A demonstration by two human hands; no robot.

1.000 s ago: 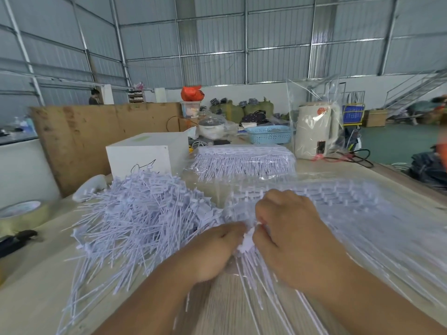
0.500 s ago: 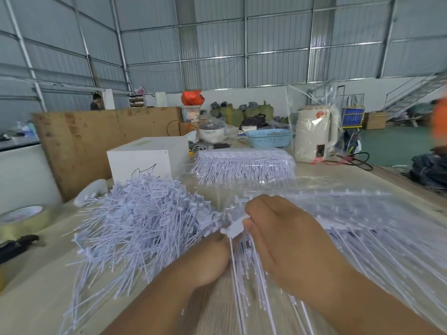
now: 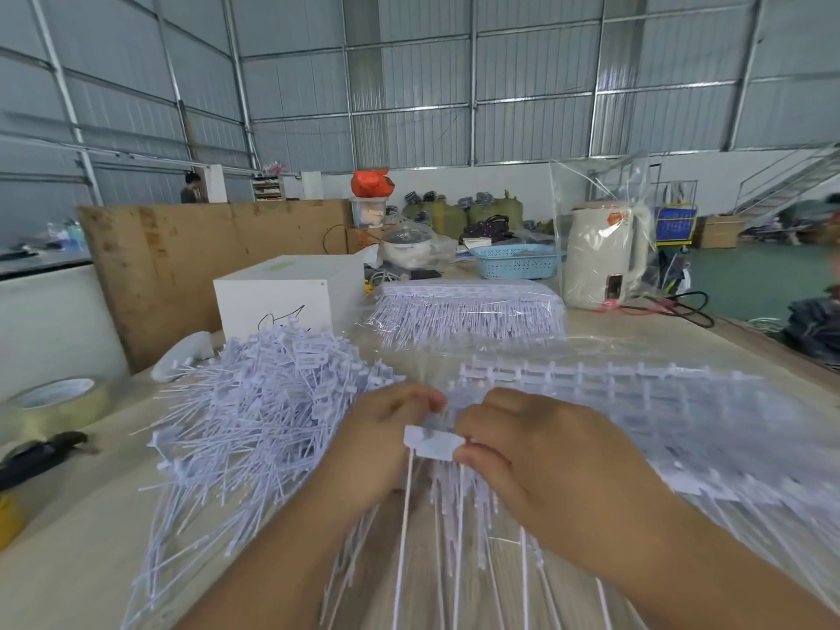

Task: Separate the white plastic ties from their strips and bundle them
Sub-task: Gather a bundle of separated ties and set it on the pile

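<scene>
- Two hands meet at the table's middle: the left hand (image 3: 377, 447) and right hand (image 3: 541, 466) both pinch one white tie (image 3: 434, 443) by its flat head.
- One loose pile (image 3: 254, 420) lies left; strips (image 3: 636, 402) lie right, too many to count.
- One wrapped bundle (image 3: 468, 311) sits behind, seemingly bagged.

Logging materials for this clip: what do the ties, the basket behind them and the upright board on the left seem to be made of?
Ties: thin white plastic, matte, judging by the moulded tabs and stiff straight tails. The one held by the left hand and right hand looks the same. Basket: light blue moulded plastic with a perforated wall. Board: probably plywood, bare brown with scuffed patches.
</scene>
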